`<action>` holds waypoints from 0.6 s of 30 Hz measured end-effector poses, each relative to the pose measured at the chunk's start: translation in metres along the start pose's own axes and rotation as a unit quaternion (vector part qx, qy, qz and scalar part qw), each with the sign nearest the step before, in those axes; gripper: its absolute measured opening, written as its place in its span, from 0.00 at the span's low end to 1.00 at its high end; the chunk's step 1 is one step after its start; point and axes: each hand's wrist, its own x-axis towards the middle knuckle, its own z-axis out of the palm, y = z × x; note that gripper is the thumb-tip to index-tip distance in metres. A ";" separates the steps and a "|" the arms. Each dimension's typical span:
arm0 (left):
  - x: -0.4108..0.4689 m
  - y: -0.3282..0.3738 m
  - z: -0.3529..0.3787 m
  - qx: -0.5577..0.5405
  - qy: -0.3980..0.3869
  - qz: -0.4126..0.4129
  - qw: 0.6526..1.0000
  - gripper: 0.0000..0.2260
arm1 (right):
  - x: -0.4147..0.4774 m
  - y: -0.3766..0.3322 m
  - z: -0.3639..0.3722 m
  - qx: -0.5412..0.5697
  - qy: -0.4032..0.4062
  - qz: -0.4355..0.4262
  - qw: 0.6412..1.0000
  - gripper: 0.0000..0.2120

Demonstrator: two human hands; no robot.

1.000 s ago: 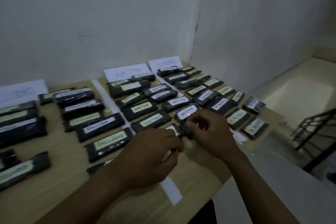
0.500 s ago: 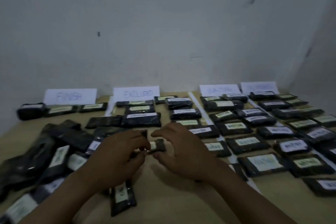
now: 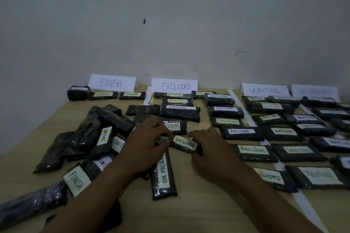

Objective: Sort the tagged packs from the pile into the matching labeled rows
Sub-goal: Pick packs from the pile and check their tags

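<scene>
A dark pack tagged EXCLUDED [image 3: 184, 144] is held between both hands over the wooden table [image 3: 198, 204]. My left hand [image 3: 146, 144] pinches its left end and my right hand [image 3: 209, 150] grips its right end. Left of my hands lies the loose pile of dark packs [image 3: 91, 138], with FINISH and WAITING tags showing. A pack tagged ON PROGRESS [image 3: 163, 175] lies lengthwise under my left hand. Paper signs against the wall read FINISH [image 3: 111, 82], EXCLUDED [image 3: 174, 86] and WAITING [image 3: 265, 90], with rows of packs in front of them.
A fourth sign [image 3: 314, 91] at the far right is too dim to read fully. White paper strips [image 3: 244, 111] divide the rows. A dark block [image 3: 78, 92] sits at the head of the FINISH row. A grey wall [image 3: 170, 24] backs the table.
The view swung left from the right-hand rows to the pile side. Both hands came along holding the small pack, whose EXCLUDED tag now faces up.
</scene>
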 end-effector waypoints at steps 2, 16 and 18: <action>0.000 0.000 0.000 0.002 -0.001 -0.006 1.000 0.14 | -0.001 -0.002 -0.002 0.026 0.008 0.021 0.999 0.24; 0.005 0.024 0.001 0.109 0.002 0.085 0.990 0.10 | -0.002 0.010 -0.035 0.452 0.172 0.122 0.867 0.11; 0.008 0.039 0.001 0.120 -0.020 0.117 0.986 0.10 | -0.008 0.010 -0.046 0.459 0.196 0.127 0.857 0.10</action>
